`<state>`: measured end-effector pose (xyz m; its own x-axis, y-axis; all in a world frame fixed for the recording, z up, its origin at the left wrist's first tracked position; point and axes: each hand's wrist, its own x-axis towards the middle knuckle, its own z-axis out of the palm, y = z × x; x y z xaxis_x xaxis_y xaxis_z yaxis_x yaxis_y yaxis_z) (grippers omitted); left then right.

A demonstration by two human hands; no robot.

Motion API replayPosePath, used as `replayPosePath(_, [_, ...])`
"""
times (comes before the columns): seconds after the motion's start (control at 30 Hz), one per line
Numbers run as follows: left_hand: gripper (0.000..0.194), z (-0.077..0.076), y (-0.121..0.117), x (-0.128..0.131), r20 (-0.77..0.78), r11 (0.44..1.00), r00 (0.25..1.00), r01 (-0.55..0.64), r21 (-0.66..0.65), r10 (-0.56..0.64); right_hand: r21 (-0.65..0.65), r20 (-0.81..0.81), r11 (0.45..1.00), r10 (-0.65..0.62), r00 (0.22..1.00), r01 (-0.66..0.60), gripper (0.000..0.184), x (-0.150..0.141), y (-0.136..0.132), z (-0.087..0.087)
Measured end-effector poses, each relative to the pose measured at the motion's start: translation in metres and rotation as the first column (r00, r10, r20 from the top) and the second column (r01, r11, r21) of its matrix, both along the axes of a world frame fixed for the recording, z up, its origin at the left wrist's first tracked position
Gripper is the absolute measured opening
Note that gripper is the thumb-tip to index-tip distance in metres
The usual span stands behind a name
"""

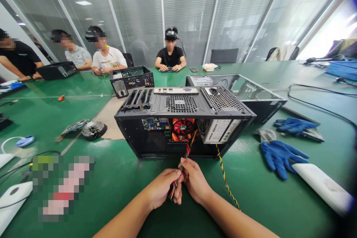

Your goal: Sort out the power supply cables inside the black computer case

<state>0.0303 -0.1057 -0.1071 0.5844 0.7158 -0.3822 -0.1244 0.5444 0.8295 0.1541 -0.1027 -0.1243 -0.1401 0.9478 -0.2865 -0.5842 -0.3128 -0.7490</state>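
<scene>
An open black computer case point(126, 128) lies in front of me, its back panel facing up. Inside, a red fan point(182, 129) sits beside a green circuit board point(156, 123). A power supply point(223, 131) with a white label is fixed at the right end, and a bundle of coloured power cables point(190, 145) runs out toward me. Both hands pinch this bundle just in front of the case: my left hand point(163, 189) lower down, my right hand point(195, 182) nearer the case. A yellow and black twisted cable point(222, 167) hangs loose to the right.
Blue work gloves point(279, 154) and a white device point(323, 187) lie at right. Behind stands another open case point(267, 100). At left are a CPU cooler point(94, 130), a white device point(13, 204) and cables. Several people sit across the green table point(92, 109).
</scene>
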Motion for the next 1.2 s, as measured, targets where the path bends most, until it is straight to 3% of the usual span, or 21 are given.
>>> replayPosePath(0.17, [0.041, 0.0, -0.002, 0.002, -0.233, 0.984, 0.972, 0.04, 0.176, 0.002, 0.012, 0.024, 0.999, -0.041, 0.999, 0.041, 0.036, 0.0, 0.001, -0.002])
replayPosePath(0.27, [0.037, 0.002, -0.003, 0.0, -0.444, 0.898, 0.893, 0.136, 0.418, 0.071, 0.037, 0.03, 0.999, -0.031, 0.999, 0.03, 0.034, -0.001, 0.001, -0.002])
replayPosePath(0.33, [0.036, 0.004, -0.004, 0.0, -0.502, 0.837, 0.853, 0.167, 0.521, 0.142, 0.034, 0.033, 0.999, -0.024, 0.999, 0.023, 0.034, -0.001, 0.001, -0.002])
replayPosePath(0.4, [0.036, 0.003, -0.003, 0.0, -0.491, 0.849, 0.86, 0.153, 0.505, 0.137, 0.035, 0.034, 0.999, -0.025, 0.999, 0.023, 0.034, -0.001, 0.001, -0.002])
replayPosePath(0.53, [0.038, 0.0, -0.002, 0.0, -0.301, 0.972, 0.952, 0.021, 0.235, 0.052, 0.045, 0.006, 0.999, -0.02, 1.0, 0.02, 0.032, -0.001, 0.001, -0.002])
replayPosePath(0.63, [0.038, -0.001, -0.002, 0.0, -0.164, 0.993, 0.983, -0.065, 0.098, 0.081, 0.03, -0.018, 0.999, -0.015, 1.0, 0.016, 0.028, 0.0, 0.001, -0.002])
replayPosePath(0.73, [0.039, -0.001, -0.002, 0.0, -0.17, 0.993, 0.982, -0.065, 0.101, 0.082, 0.035, -0.009, 0.999, -0.016, 1.0, 0.016, 0.028, 0.0, 0.002, -0.003])
replayPosePath(0.83, [0.039, -0.001, -0.002, 0.0, -0.292, 0.98, 0.954, -0.004, 0.198, 0.062, 0.058, 0.015, 0.998, -0.036, 0.999, 0.035, 0.03, -0.001, 0.002, -0.005])
replayPosePath(0.97, [0.037, 0.003, -0.002, -0.001, -0.513, 0.903, 0.851, 0.129, 0.411, 0.112, 0.067, 0.018, 0.997, -0.045, 0.999, 0.043, 0.03, -0.003, 0.002, -0.005])
replayPosePath(1.2, [0.03, 0.01, -0.003, -0.007, -0.703, 0.678, 0.63, 0.359, 0.641, 0.331, 0.075, 0.035, 0.997, -0.032, 0.999, 0.029, 0.031, -0.002, 0.003, -0.004])
